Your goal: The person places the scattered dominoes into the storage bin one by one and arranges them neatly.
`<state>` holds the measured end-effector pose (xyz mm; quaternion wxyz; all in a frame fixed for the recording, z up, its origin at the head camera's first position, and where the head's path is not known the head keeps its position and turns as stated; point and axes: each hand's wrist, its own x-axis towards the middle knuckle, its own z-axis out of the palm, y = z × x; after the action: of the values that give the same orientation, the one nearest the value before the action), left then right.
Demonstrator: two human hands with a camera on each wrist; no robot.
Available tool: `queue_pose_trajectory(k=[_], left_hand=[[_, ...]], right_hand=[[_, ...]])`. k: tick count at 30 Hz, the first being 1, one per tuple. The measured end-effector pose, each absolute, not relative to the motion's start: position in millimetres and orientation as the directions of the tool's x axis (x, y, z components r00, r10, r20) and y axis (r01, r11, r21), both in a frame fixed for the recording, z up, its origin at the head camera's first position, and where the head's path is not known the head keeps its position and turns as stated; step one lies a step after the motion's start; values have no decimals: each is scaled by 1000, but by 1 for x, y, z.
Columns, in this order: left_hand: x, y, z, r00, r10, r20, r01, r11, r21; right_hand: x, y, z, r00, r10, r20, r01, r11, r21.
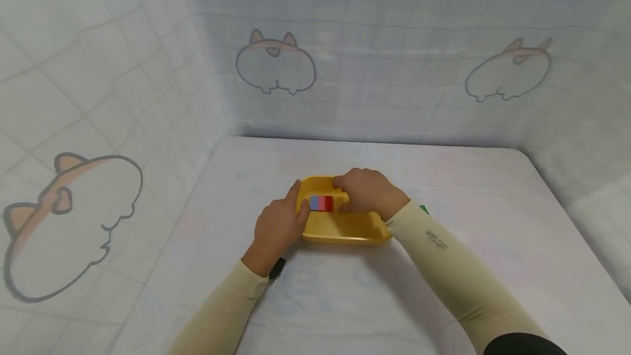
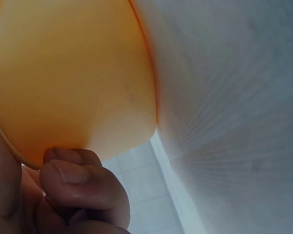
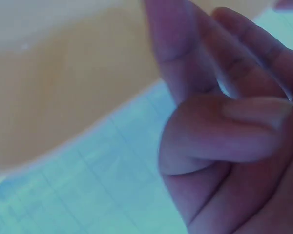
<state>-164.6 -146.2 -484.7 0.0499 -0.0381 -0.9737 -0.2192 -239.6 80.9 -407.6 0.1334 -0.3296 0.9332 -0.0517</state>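
Note:
A yellow plastic basin [image 1: 340,234] sits on the white-covered table in the head view. My left hand [image 1: 279,226] grips its left rim, thumb over the inside; the left wrist view shows curled fingers [image 2: 83,180] against the basin's outer wall. Inside lies a small block [image 1: 321,203] with blue, pink and red stripes, near the left thumb. My right hand [image 1: 370,190] reaches over the basin's right back part, beside the block. In the right wrist view its thumb is bent and the other fingers reach out, with nothing seen between them; some fingertips are out of frame.
A bit of something green [image 1: 424,209] shows beside the right wrist, mostly hidden by the sleeve. White cloth walls [image 1: 384,114] with dog drawings rise behind and on both sides of the table [image 1: 468,223].

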Motion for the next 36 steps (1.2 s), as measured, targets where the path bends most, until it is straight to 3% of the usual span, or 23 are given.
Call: queue_pose_trajectory(k=[13,25,36], left_hand=[[-167,-153,-482,-994,20,109,66,898,434],[-165,-149,-482,-996,14,83,49,900,433],[-164,-142,-483,-996,24,83,58,895,442]], right_hand=[[-229,137,-371,-796,-605,-28,-574,768,-282],[-215,198,-400,-830,-533,163,-556,775,-300],[-206,244,-433,-885,-450,123,-464,824,-325]])
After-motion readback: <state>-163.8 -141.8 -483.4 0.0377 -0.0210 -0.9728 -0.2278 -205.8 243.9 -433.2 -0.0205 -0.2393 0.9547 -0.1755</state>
